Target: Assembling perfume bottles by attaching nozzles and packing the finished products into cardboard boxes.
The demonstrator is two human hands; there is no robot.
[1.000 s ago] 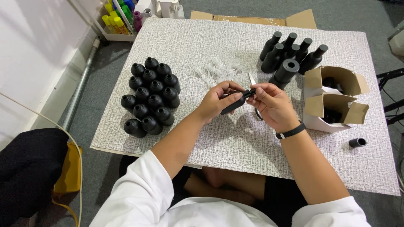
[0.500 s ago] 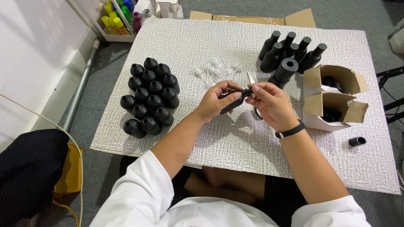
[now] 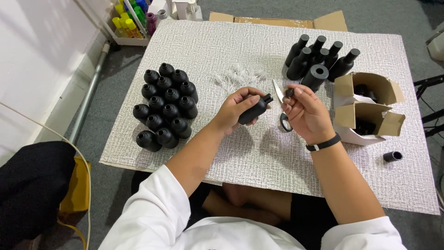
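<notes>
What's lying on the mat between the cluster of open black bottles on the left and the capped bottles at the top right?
In the head view, a small heap of white plastic bits lies between the open bottles and the capped bottles.

left hand [image 3: 233, 111] gripping black bottle [image 3: 253, 110]; right hand [image 3: 305, 113] pinching cap [image 3: 289, 92], scissors [image 3: 282, 105]

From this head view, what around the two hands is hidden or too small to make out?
- Small dark piece at the right hand fingers: too small to identify.
- Scissors: handles mostly hidden behind the right hand.
- Black bottle in the left hand: body partly covered by the fingers.
- Cardboard boxes: contents in shadow behind the flaps.
- White bits on the mat: too fine to tell apart.
</notes>
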